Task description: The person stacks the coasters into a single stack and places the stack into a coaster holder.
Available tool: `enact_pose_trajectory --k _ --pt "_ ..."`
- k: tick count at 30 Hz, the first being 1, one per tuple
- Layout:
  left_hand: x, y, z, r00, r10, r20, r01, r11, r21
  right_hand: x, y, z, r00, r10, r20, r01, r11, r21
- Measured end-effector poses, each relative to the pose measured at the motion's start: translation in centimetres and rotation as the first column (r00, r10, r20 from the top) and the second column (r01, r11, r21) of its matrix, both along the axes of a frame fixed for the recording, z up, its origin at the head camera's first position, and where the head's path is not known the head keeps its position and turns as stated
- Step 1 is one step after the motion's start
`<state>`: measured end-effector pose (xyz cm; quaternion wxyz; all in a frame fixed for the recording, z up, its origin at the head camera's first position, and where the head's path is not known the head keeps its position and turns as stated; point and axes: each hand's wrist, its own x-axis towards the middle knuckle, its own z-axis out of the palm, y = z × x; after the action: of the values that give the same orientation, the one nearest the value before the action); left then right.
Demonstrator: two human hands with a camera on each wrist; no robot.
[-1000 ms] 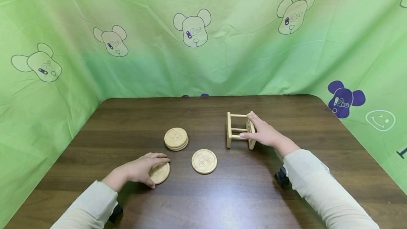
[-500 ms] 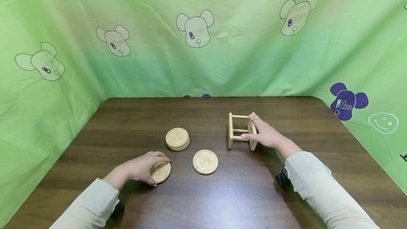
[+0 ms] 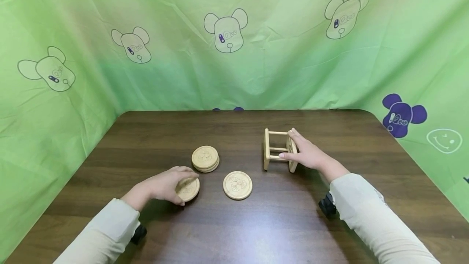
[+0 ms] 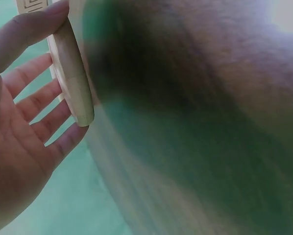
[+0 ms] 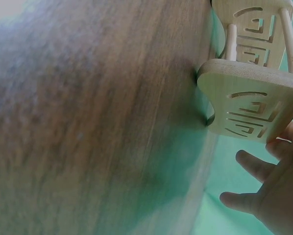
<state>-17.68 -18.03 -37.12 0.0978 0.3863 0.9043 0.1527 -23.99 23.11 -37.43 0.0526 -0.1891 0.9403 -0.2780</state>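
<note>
Near left, the half-closed left hand (image 3: 166, 184) pinches a wooden coaster (image 3: 189, 191), while the right hand (image 3: 307, 156), likewise half closed, grips the rack (image 5: 252, 73) by its right end, farther right; this looks like the pick-up step, calling next for a firm, steady pinch.

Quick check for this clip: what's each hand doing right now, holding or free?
Left hand: holding a round wooden coaster by its rim.
Right hand: holding the wooden rack by one end panel.

One rack (image 3: 278, 149), at least four coasters (image 3: 237, 185)
</note>
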Motion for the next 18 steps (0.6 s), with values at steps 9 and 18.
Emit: enact_pose_trajectory --k 9,18 --pt "-0.7 0.6 1.4 1.0 0.013 -0.008 -0.013 1.0 -0.006 -0.1 -0.1 0.0 1.0 0.002 0.001 -0.002 1.0 0.005" --pt "-2.1 0.8 3.1 0.999 0.027 -0.033 -0.027 1.0 -0.013 0.0 -0.1 0.2 1.0 0.002 0.009 -0.003 1.0 0.005"
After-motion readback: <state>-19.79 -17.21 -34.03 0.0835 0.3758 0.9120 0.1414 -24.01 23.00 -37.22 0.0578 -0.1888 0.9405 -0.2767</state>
